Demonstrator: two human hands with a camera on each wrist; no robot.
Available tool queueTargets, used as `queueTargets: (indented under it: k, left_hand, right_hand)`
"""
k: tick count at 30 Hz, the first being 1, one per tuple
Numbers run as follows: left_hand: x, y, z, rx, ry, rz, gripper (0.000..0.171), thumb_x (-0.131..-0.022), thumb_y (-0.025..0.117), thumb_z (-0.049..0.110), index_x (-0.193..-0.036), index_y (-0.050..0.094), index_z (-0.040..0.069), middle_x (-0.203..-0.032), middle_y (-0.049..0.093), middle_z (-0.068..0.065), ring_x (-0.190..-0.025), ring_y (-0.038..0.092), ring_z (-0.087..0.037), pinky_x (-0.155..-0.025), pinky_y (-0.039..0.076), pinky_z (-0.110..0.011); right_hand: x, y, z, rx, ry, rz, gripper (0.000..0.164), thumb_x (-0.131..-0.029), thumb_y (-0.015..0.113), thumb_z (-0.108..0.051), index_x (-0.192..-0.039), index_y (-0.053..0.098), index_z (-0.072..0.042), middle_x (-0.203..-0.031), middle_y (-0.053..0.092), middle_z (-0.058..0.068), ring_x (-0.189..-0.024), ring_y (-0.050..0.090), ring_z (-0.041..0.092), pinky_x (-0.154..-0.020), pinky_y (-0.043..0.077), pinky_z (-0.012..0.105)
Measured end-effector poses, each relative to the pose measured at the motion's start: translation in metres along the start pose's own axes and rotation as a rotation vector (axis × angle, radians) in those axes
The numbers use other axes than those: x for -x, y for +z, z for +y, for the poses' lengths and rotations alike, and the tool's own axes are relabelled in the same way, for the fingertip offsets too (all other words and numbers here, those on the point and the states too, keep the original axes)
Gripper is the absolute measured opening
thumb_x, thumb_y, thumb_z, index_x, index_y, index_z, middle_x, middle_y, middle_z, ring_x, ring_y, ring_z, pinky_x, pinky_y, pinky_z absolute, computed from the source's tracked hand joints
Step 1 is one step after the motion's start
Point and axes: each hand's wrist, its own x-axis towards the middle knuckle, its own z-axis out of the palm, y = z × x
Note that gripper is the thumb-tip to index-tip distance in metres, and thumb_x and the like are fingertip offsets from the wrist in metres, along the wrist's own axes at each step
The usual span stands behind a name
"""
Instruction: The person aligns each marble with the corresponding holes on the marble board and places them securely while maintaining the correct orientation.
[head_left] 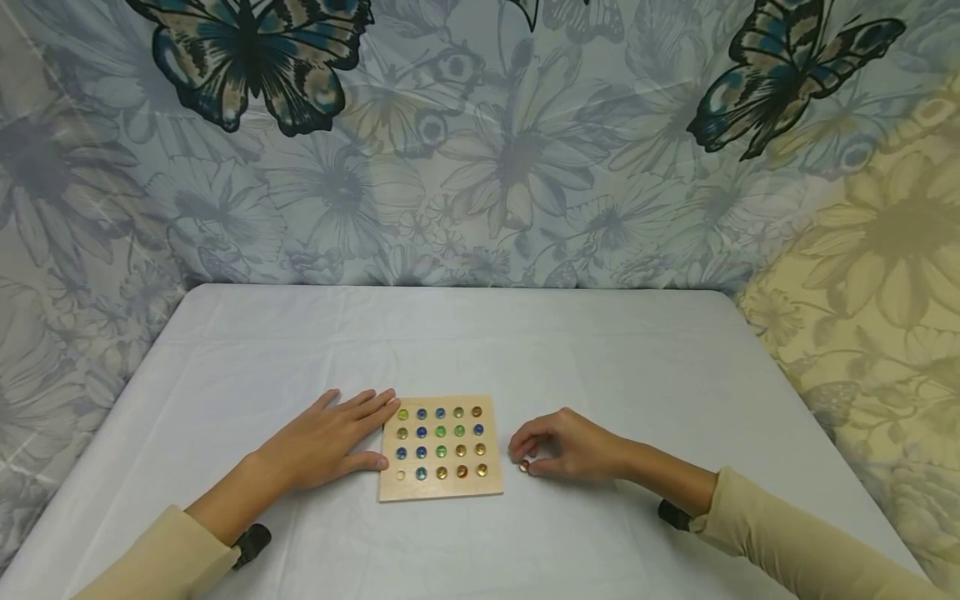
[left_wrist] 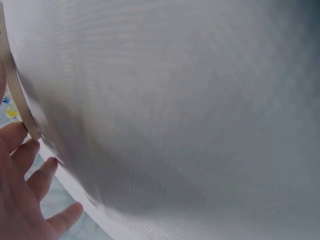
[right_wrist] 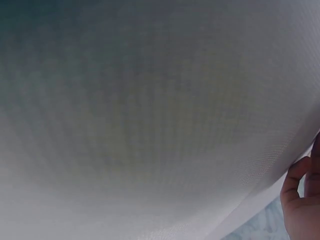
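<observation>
In the head view a square wooden board [head_left: 450, 490] lies on the table, its rows of holes filled with glass marbles [head_left: 441, 431] in blue, green, amber and brown. The front-left hole [head_left: 401, 475] shows only pale wood. My left hand [head_left: 330, 442] rests beside the board with fingers spread, fingertips and thumb touching its left edge. To the right of the board, my right hand [head_left: 573, 446] pinches a brownish glass marble [head_left: 524, 467] low at the tablecloth. In the left wrist view the board's edge [left_wrist: 20, 95] meets the fingertips; the right wrist view hides the marble.
A white cloth [head_left: 450, 342] covers the table, with rounded far corners. Behind it hangs a fabric backdrop [head_left: 517, 192] printed with flowers and butterflies. Dark wrist cameras [head_left: 252, 546] are strapped beneath both forearms.
</observation>
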Motion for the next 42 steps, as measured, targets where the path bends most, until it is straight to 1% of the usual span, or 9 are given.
queueTargets:
  k: [5, 12, 19, 24, 29, 31, 34, 38, 42]
  left_hand:
    - [0.0, -0.001, 0.0, 0.002, 0.0, -0.001, 0.079, -0.097, 0.045, 0.064, -0.158, 0.031, 0.016, -0.161, 0.032, -0.003, -0.145, 0.034, -0.031, -0.111, 0.025, -0.067]
    - [0.0, -0.001, 0.0, 0.001, 0.003, 0.0, 0.079, -0.097, 0.046, 0.063, -0.158, 0.032, 0.015, -0.161, 0.032, -0.004, -0.145, 0.034, -0.031, -0.111, 0.025, -0.066]
    - [0.0, -0.001, 0.001, 0.003, 0.0, -0.006, 0.079, -0.097, 0.047, 0.063, -0.158, 0.032, 0.015, -0.161, 0.032, -0.004, -0.145, 0.034, -0.031, -0.111, 0.025, -0.067]
    - [0.0, -0.001, 0.001, 0.003, -0.003, -0.008, 0.079, -0.097, 0.045, 0.064, -0.158, 0.031, 0.016, -0.161, 0.031, -0.003, -0.145, 0.034, -0.031, -0.111, 0.025, -0.066]
    - [0.0, 0.0, 0.001, 0.006, -0.003, -0.011, 0.08, -0.097, 0.045, 0.065, -0.158, 0.031, 0.016, -0.161, 0.031, -0.003, -0.145, 0.033, -0.031, -0.111, 0.024, -0.067]
    - [0.0, 0.0, 0.001, 0.005, -0.003, -0.011, 0.08, -0.097, 0.045, 0.065, -0.158, 0.031, 0.016, -0.161, 0.031, -0.003, -0.145, 0.033, -0.031, -0.111, 0.024, -0.067]
    - [0.0, 0.0, 0.0, 0.002, -0.003, -0.011, 0.08, -0.097, 0.045, 0.064, -0.158, 0.031, 0.016, -0.161, 0.031, -0.004, -0.145, 0.034, -0.031, -0.111, 0.025, -0.067]
    - [0.0, 0.0, 0.0, -0.001, -0.004, -0.013, 0.08, -0.097, 0.045, 0.065, -0.158, 0.031, 0.016, -0.161, 0.031, -0.003, -0.145, 0.034, -0.031, -0.111, 0.025, -0.066]
    - [-0.001, 0.0, -0.001, 0.001, -0.004, -0.015, 0.08, -0.097, 0.044, 0.065, -0.158, 0.031, 0.016, -0.161, 0.031, -0.003, -0.145, 0.034, -0.031, -0.111, 0.025, -0.066]
  right_hand:
    - [-0.001, 0.0, 0.0, -0.003, 0.009, 0.003, 0.029, -0.085, 0.075, 0.004, -0.11, 0.072, -0.011, -0.101, 0.073, -0.008, -0.094, 0.069, 0.008, -0.087, 0.055, 0.027]
    - [-0.003, 0.001, -0.001, -0.012, -0.004, 0.003, 0.027, -0.086, 0.075, 0.004, -0.109, 0.072, -0.011, -0.1, 0.073, -0.006, -0.092, 0.068, 0.009, -0.086, 0.056, 0.028]
    - [-0.008, -0.002, -0.008, 0.045, -0.006, 0.012, 0.027, -0.086, 0.074, 0.002, -0.11, 0.071, -0.009, -0.101, 0.073, -0.006, -0.091, 0.067, 0.005, -0.084, 0.056, 0.027]
    - [-0.014, -0.007, -0.018, 0.09, -0.028, 0.018, 0.027, -0.087, 0.074, -0.001, -0.113, 0.071, -0.008, -0.102, 0.074, -0.004, -0.091, 0.066, 0.004, -0.084, 0.055, 0.03]
    - [-0.021, -0.007, -0.025, 0.114, -0.048, 0.017, 0.028, -0.088, 0.075, -0.004, -0.115, 0.071, -0.009, -0.103, 0.074, -0.006, -0.092, 0.066, 0.002, -0.082, 0.054, 0.033]
    - [-0.025, -0.006, -0.028, 0.112, -0.054, 0.015, 0.028, -0.088, 0.075, -0.004, -0.115, 0.071, -0.009, -0.102, 0.074, -0.007, -0.091, 0.065, 0.002, -0.08, 0.053, 0.033]
    - [-0.031, -0.002, -0.031, 0.102, -0.086, 0.012, 0.027, -0.088, 0.075, -0.004, -0.115, 0.071, -0.008, -0.102, 0.075, -0.006, -0.091, 0.065, 0.002, -0.08, 0.053, 0.034]
    - [-0.042, 0.004, -0.038, 0.075, -0.1, -0.002, 0.026, -0.088, 0.075, -0.004, -0.113, 0.071, -0.008, -0.101, 0.074, -0.006, -0.089, 0.065, 0.003, -0.081, 0.053, 0.034]
    - [-0.054, 0.012, -0.044, 0.029, -0.102, -0.034, 0.026, -0.087, 0.076, -0.002, -0.112, 0.071, -0.007, -0.102, 0.074, -0.004, -0.091, 0.066, 0.001, -0.084, 0.055, 0.029]
